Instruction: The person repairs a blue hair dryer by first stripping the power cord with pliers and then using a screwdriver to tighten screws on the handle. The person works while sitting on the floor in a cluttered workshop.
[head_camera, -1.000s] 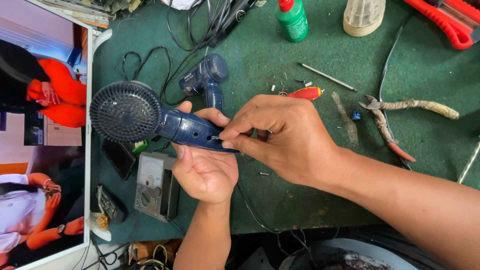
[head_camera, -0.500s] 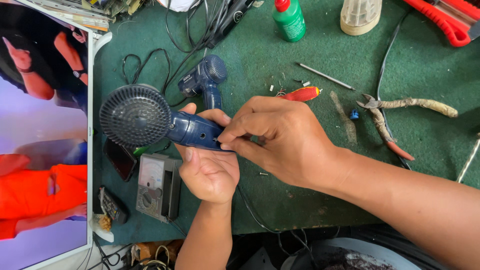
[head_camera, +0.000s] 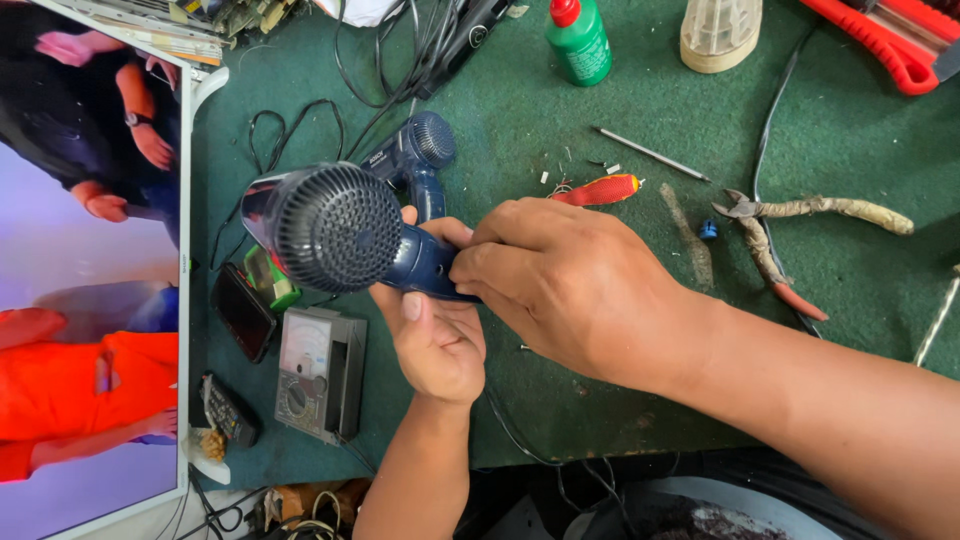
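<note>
A dark blue hair dryer (head_camera: 340, 232) is held above the green mat, its round black grille facing the camera. My left hand (head_camera: 435, 330) grips its handle from below, thumb pointing up. My right hand (head_camera: 570, 285) covers the handle's end from the right, fingers curled around it. A second blue hair dryer (head_camera: 418, 160) lies on the mat just behind. What my right fingers press on the handle is hidden.
A red-handled screwdriver (head_camera: 600, 190), a thin metal rod (head_camera: 650, 153) and worn pliers (head_camera: 790, 235) lie to the right. A grey multimeter (head_camera: 320, 372) and a black phone (head_camera: 240, 310) sit at the left. A green bottle (head_camera: 580, 40) stands at the back. A lit screen (head_camera: 90, 250) borders the left edge.
The hair dryer's head has tilted up and turned further toward the camera. Both hands stay on its handle. The picture on the screen has changed.
</note>
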